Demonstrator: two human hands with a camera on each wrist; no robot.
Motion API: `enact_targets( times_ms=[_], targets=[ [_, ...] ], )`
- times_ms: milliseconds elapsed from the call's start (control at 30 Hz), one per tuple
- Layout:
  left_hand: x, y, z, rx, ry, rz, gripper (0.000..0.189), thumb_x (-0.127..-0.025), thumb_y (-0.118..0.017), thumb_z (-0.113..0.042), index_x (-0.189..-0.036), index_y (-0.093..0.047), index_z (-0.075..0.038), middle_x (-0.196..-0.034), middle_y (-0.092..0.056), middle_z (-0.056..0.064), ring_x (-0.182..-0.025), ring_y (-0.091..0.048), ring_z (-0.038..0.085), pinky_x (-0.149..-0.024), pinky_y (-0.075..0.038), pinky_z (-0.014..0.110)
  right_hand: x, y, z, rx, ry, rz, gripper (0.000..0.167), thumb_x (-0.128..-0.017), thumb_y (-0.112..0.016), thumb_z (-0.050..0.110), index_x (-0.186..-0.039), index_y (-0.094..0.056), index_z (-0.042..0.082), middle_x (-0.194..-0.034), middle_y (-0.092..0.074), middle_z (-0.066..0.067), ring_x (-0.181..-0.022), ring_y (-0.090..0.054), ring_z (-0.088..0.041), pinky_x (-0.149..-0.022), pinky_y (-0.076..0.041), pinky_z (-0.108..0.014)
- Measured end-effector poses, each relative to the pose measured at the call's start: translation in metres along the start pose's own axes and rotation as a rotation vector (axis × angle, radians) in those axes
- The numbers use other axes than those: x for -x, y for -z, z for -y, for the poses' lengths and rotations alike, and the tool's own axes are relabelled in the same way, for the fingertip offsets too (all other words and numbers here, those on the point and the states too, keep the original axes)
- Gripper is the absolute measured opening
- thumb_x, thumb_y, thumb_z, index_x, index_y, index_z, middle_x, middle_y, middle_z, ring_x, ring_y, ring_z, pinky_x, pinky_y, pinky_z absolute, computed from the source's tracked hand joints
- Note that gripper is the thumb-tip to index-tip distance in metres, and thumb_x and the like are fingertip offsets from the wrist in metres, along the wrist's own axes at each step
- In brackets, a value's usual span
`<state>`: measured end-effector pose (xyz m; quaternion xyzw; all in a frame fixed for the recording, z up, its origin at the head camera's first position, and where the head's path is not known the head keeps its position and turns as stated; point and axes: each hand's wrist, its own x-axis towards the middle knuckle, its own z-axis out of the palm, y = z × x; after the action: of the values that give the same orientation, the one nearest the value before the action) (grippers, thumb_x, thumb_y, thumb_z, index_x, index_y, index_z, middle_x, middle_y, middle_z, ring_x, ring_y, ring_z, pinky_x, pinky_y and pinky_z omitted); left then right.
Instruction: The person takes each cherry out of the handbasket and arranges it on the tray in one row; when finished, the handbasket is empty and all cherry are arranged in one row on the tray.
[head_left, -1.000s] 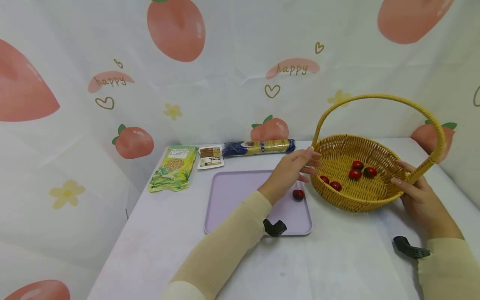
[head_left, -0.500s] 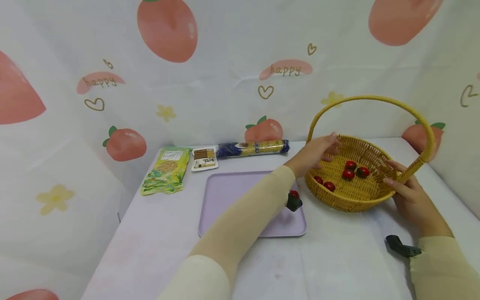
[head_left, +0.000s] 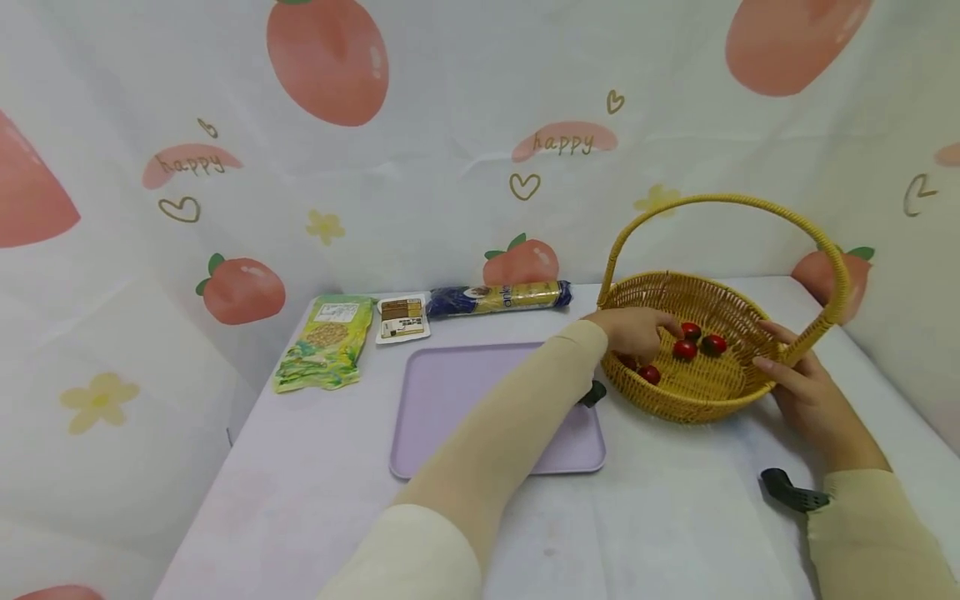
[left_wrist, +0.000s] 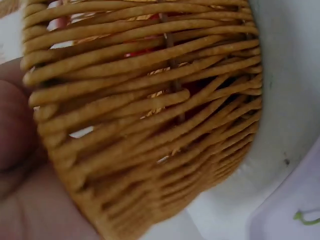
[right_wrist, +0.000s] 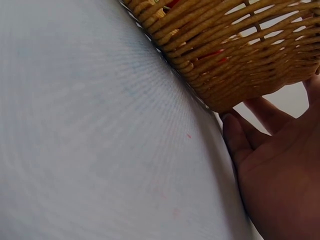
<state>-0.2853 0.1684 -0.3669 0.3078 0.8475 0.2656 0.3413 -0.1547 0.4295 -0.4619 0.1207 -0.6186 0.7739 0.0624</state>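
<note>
A yellow wicker basket (head_left: 697,408) with a tall arched handle stands at the right of the table. Several dark-red cherries (head_left: 684,350) lie inside it. My left hand (head_left: 633,332) reaches over the basket's left rim, its index finger extended right beside the cherries; the other fingers are partly hidden. One cherry under this hand shows only in part. The left wrist view has the woven side (left_wrist: 150,110) close up, the hand at its edge. My right hand (right_wrist: 285,155) holds the basket's right rim near the handle's base, thumb on the inner side.
A lilac tray (head_left: 442,417) lies left of the basket, partly under my left forearm; a green stem (left_wrist: 305,218) shows on it. Behind it are a green-yellow food packet (head_left: 326,342), a small brown-white packet (head_left: 402,319) and a long blue-yellow package (head_left: 498,300).
My left hand has moved right from above the tray and down into the basket, its forearm covering the cherry on the tray. My right hand keeps its hold on the rim.
</note>
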Motion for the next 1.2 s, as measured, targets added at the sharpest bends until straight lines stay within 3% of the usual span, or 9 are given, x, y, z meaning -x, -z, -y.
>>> enact_targets(
  times_ms=[67, 200, 333, 600, 700, 800, 967, 1033, 1200],
  targets=[
    [-0.004, -0.003, -0.003, -0.134, 0.033, 0.046, 0.069, -0.101, -0.056, 0.007, -0.158, -0.057, -0.033, -0.139, -0.059, -0.008, -0.068, -0.044, 0.009, -0.058, -0.037, 0.024, 0.0, -0.001, 0.001, 0.04, -0.021, -0.008, 0.057, -0.114, -0.043, -0.004, -0.168, -0.04, 0.016, -0.158, -0.038, -0.001, -0.136, -0.048, -0.007, -0.104, -0.04, -0.016],
    [-0.008, -0.01, -0.008, -0.369, 0.064, 0.067, 0.057, -0.11, -0.053, -0.005, -0.161, -0.055, -0.03, -0.153, -0.055, -0.014, -0.109, -0.052, 0.004, -0.081, -0.042, 0.022, 0.001, -0.003, 0.003, 0.088, -0.037, -0.017, 0.058, -0.115, -0.045, -0.001, -0.169, -0.038, 0.017, -0.16, -0.035, -0.003, -0.138, -0.044, -0.007, -0.104, -0.038, -0.015],
    [-0.008, -0.013, -0.007, -0.442, 0.047, -0.003, 0.048, -0.111, -0.053, -0.01, -0.156, -0.061, -0.025, -0.152, -0.058, -0.013, -0.128, -0.052, 0.001, -0.097, -0.042, 0.019, -0.001, -0.005, 0.004, 0.101, -0.036, -0.014, 0.058, -0.115, -0.045, -0.001, -0.169, -0.038, 0.017, -0.162, -0.033, -0.005, -0.141, -0.04, -0.01, -0.106, -0.036, -0.015],
    [-0.005, -0.011, 0.003, -0.239, -0.096, -0.213, 0.028, -0.101, -0.071, -0.005, -0.127, -0.077, -0.014, -0.117, -0.071, -0.007, -0.098, -0.061, 0.008, -0.079, -0.05, 0.02, -0.001, -0.005, 0.003, 0.101, -0.023, -0.019, 0.058, -0.114, -0.045, -0.002, -0.168, -0.041, 0.019, -0.16, -0.036, -0.001, -0.14, -0.041, -0.009, -0.105, -0.036, -0.015],
    [-0.003, -0.012, 0.006, -0.169, -0.15, -0.303, 0.024, -0.103, -0.075, -0.012, -0.127, -0.077, -0.013, -0.113, -0.07, -0.007, -0.098, -0.06, 0.006, -0.08, -0.048, 0.018, 0.0, -0.003, 0.002, 0.093, -0.024, -0.018, 0.058, -0.114, -0.045, -0.003, -0.168, -0.041, 0.019, -0.159, -0.036, 0.0, -0.139, -0.042, -0.007, -0.105, -0.036, -0.014],
    [0.001, -0.013, 0.01, -0.021, -0.191, -0.37, 0.028, -0.106, -0.076, -0.016, -0.133, -0.075, -0.013, -0.111, -0.068, -0.009, -0.095, -0.061, 0.004, -0.079, -0.048, 0.017, 0.0, -0.004, 0.002, 0.093, -0.019, -0.014, 0.058, -0.114, -0.045, -0.003, -0.168, -0.041, 0.018, -0.159, -0.037, 0.0, -0.138, -0.043, -0.007, -0.104, -0.037, -0.014],
    [0.011, -0.013, 0.016, 0.361, -0.275, -0.382, 0.028, -0.104, -0.078, -0.012, -0.13, -0.069, -0.007, -0.102, -0.07, -0.002, -0.087, -0.07, 0.006, -0.08, -0.057, 0.024, 0.001, -0.005, 0.002, 0.11, -0.029, -0.018, 0.058, -0.114, -0.045, -0.003, -0.168, -0.039, 0.018, -0.159, -0.036, -0.002, -0.137, -0.043, -0.007, -0.104, -0.037, -0.014],
    [0.017, -0.012, 0.019, 0.463, -0.311, -0.375, 0.027, -0.103, -0.079, -0.012, -0.127, -0.067, -0.006, -0.101, -0.072, 0.0, -0.087, -0.072, 0.009, -0.082, -0.06, 0.028, 0.001, -0.005, 0.001, 0.115, -0.034, -0.02, 0.059, -0.114, -0.045, -0.002, -0.169, -0.039, 0.019, -0.159, -0.036, -0.001, -0.137, -0.043, -0.006, -0.104, -0.037, -0.014],
    [0.032, -0.007, 0.028, 0.465, -0.382, -0.426, 0.027, -0.101, -0.084, -0.019, -0.121, -0.067, -0.013, -0.104, -0.071, -0.004, -0.092, -0.067, 0.009, -0.081, -0.056, 0.027, 0.002, -0.004, 0.001, 0.088, -0.006, -0.014, 0.057, -0.113, -0.045, -0.005, -0.167, -0.042, 0.016, -0.156, -0.04, 0.0, -0.134, -0.046, -0.007, -0.102, -0.038, -0.016]
  ],
)
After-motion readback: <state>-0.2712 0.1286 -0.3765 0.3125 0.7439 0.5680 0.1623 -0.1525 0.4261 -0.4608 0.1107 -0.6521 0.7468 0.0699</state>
